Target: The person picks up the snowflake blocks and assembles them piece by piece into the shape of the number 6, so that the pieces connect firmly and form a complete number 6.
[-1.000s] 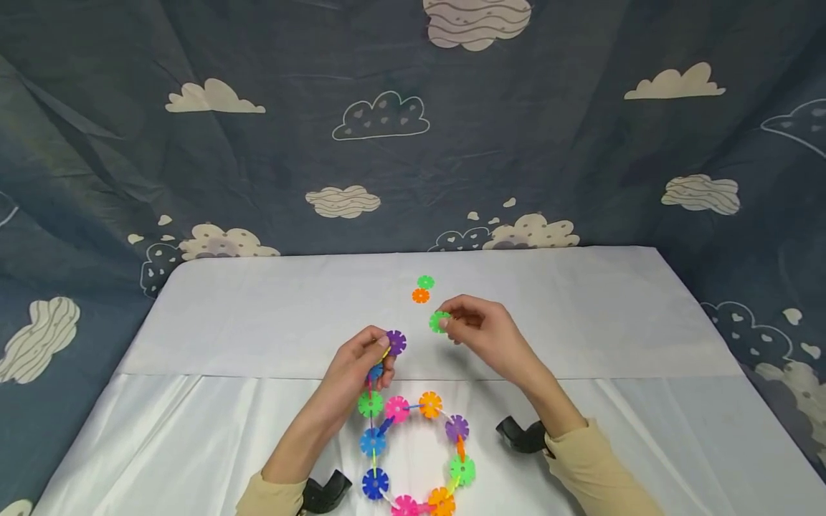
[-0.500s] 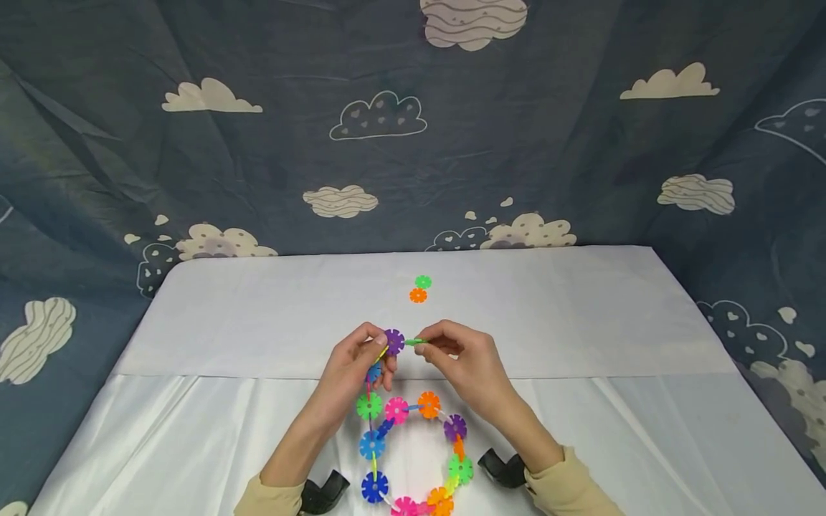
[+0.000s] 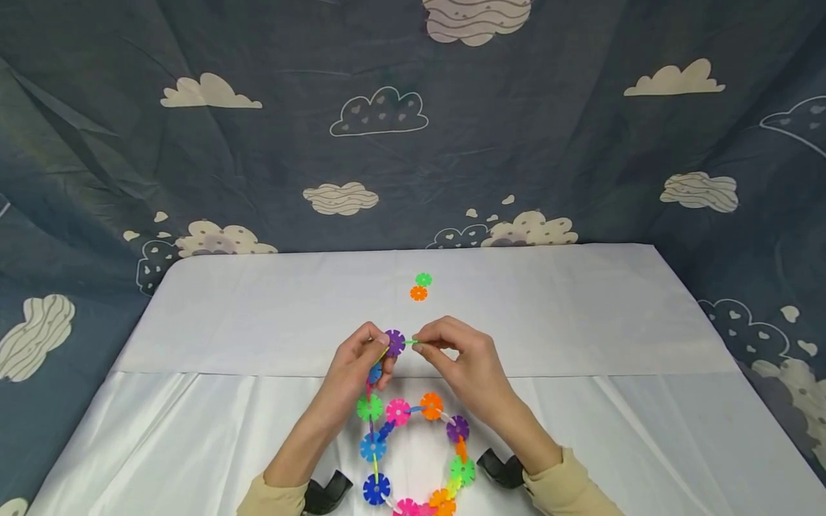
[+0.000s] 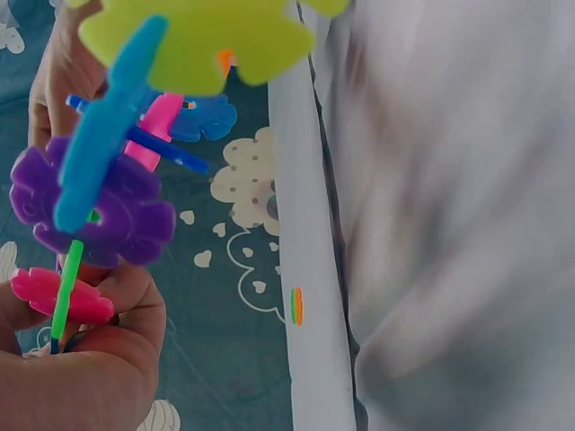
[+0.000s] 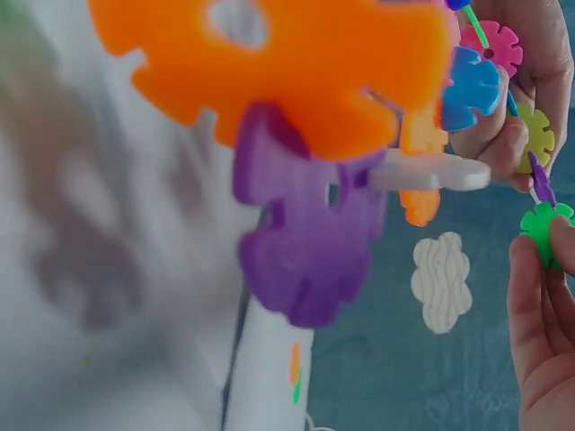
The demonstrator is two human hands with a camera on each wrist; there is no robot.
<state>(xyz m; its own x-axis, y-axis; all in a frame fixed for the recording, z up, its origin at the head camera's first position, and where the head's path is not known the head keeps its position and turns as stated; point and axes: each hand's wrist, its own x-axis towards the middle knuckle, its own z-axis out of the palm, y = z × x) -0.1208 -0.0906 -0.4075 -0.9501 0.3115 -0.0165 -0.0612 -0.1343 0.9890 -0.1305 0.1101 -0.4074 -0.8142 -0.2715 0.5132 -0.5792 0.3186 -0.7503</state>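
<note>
In the head view my left hand point(image 3: 355, 369) grips the upper end of a chain of slotted, flower-shaped plastic discs, with a purple disc point(image 3: 395, 342) standing out past the thumb. My right hand point(image 3: 467, 358) pinches a green disc point(image 3: 410, 342), seen edge-on, right at the purple disc's rim. From the left hand the chain runs down through a blue disc point(image 3: 376, 372) and a green one to a ring of joined discs, including an orange disc point(image 3: 432, 405) and a dark blue disc point(image 3: 376, 489). The right wrist view shows the pinched green disc point(image 5: 542, 232) meeting the purple one point(image 5: 541, 182).
Two loose discs, one green point(image 3: 423, 279) and one orange point(image 3: 419, 293), lie farther back on the white-covered table point(image 3: 258, 315). A dark cloth point(image 3: 277, 165) with cloud prints hangs behind. Black camera mounts point(image 3: 327, 493) sit at both wrists.
My right hand has moved left and slightly down, bringing the green disc to the purple disc and turning it edge-on. The left hand has stayed nearly still.
</note>
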